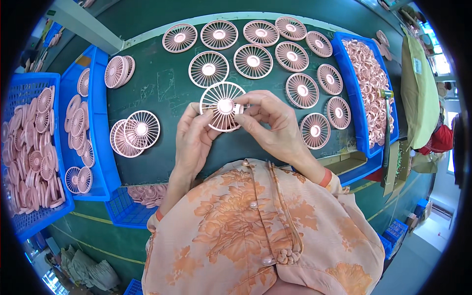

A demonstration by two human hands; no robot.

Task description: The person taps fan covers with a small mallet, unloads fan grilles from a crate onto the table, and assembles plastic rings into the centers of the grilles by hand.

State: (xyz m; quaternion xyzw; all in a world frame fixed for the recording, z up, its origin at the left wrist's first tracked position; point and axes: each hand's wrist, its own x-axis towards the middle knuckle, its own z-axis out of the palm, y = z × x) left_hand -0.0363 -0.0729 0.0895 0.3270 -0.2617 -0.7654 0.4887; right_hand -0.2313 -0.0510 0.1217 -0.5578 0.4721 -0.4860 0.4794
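A round pink spoked plastic grille (225, 105) is held up in front of me over the green table. My left hand (194, 130) grips its left edge between thumb and fingers. My right hand (268, 120) pinches a small pale pink piece (239, 108) against the grille, right of its hub; the fingers partly hide the piece's shape. Just beyond, more pink spoked grilles (208, 69) lie flat in rows across the table's far and right parts. To the left, a small stack of loose grilles (142, 129) rests on the table.
On the right, a blue bin (364, 143) holds many small pink rings, with a hammer (387, 113) lying across it. Blue crates (110, 177) of pink grilles stand on the left. More grilles (116, 72) lean together at the back left. A cardboard box (348, 162) sits near my right forearm.
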